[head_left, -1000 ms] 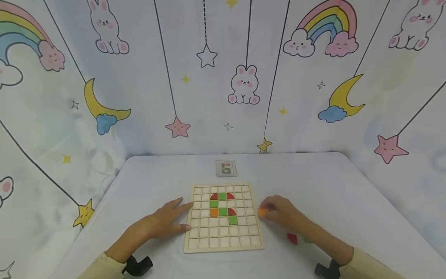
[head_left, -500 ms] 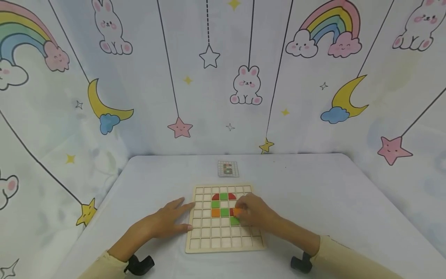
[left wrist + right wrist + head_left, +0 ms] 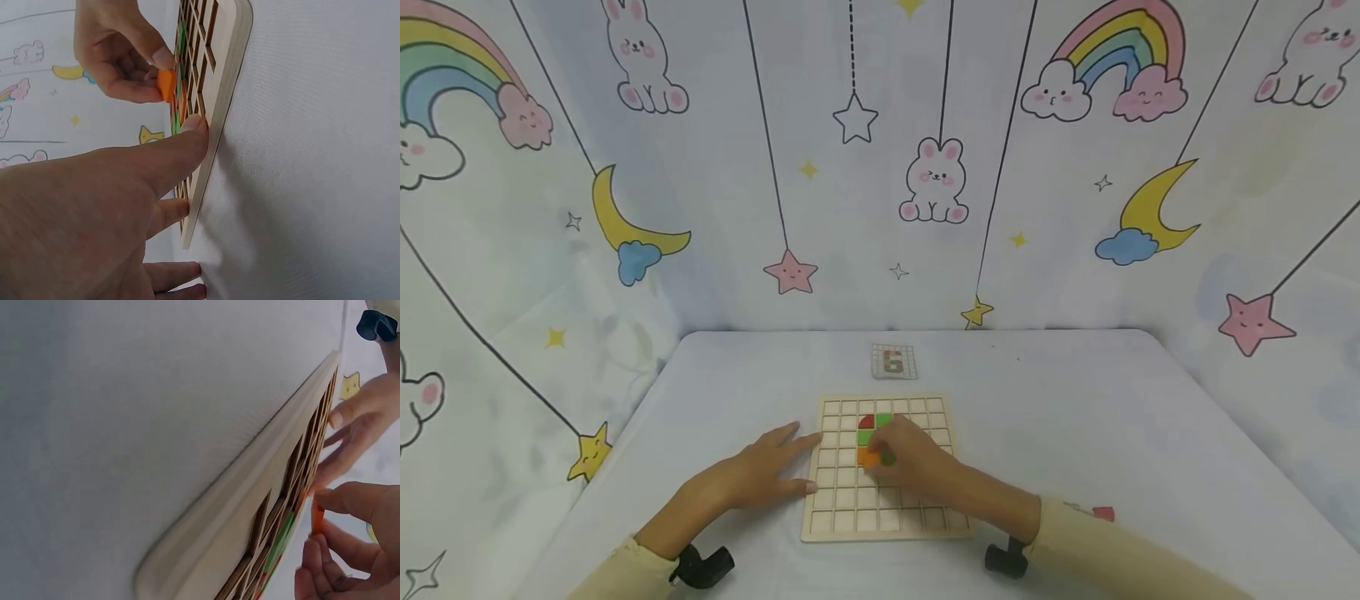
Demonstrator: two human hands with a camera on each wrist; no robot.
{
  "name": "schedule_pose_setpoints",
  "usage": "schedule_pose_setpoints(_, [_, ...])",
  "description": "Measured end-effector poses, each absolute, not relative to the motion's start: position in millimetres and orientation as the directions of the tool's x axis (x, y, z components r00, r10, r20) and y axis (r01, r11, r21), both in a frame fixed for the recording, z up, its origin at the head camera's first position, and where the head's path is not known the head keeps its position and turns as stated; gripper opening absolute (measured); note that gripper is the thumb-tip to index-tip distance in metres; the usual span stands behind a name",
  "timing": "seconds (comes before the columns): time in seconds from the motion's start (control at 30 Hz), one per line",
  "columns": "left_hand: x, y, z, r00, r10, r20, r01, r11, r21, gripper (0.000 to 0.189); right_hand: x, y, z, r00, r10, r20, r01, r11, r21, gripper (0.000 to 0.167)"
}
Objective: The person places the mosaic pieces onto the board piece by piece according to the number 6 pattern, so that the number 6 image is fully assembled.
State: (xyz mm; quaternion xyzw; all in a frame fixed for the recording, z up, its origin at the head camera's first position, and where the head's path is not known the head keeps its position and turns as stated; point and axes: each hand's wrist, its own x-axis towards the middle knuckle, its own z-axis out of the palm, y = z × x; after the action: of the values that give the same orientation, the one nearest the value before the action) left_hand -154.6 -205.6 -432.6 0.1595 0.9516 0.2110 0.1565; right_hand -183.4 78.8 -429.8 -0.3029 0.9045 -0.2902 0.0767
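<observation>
My right hand (image 3: 917, 458) is over the middle of a wooden grid board (image 3: 887, 537). Between thumb and fingers it pinches an orange tile (image 3: 165, 84), held just above the cells in the left wrist view. A red rounded tile (image 3: 867, 422) and green tiles (image 3: 884, 418) lie in the grid near that hand, and a second orange tile (image 3: 182, 97) sits in it too. My hand covers several of the other tiles. Along the board's left edge my left hand (image 3: 756, 477) rests with fingers spread, its thumb and a fingertip touching the rim.
A small card (image 3: 894, 362) with a coloured pattern on a grid lies behind the board. A red piece (image 3: 1103, 513) shows beside my right sleeve (image 3: 1097, 542), which hides the table there. A patterned cloth (image 3: 865, 208) hangs behind the table.
My right hand has carried the orange tile leftward from beside the board's right edge to over its middle. The left hand stays on the left edge. The head view has shifted slightly.
</observation>
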Motion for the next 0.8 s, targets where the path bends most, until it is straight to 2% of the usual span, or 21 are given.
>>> schedule_pose_setpoints(0.23, [-154.4,-206.4,-433.2,-0.898,0.384,-0.216,0.252,0.85,0.463,0.078,-177.5,69.4,-429.9,-0.811,-0.585,-0.032,-0.465,0.676,-0.572,0.022])
schedule_pose_setpoints(0.5, [-153.5,-206.5,-431.6,-0.895,0.399,-0.199,0.274,0.845,0.459,0.078,-173.4,61.8,-430.8,-0.794,-0.608,-0.002,-0.533,0.698,-0.478,0.013])
schedule_pose_setpoints(0.8, [-153.6,-205.0,-431.9,-0.897,0.396,-0.199,0.271,0.845,0.461,0.079,-172.8,64.5,-431.3,-0.786,-0.618,-0.014,-0.548,0.708,-0.446,0.004])
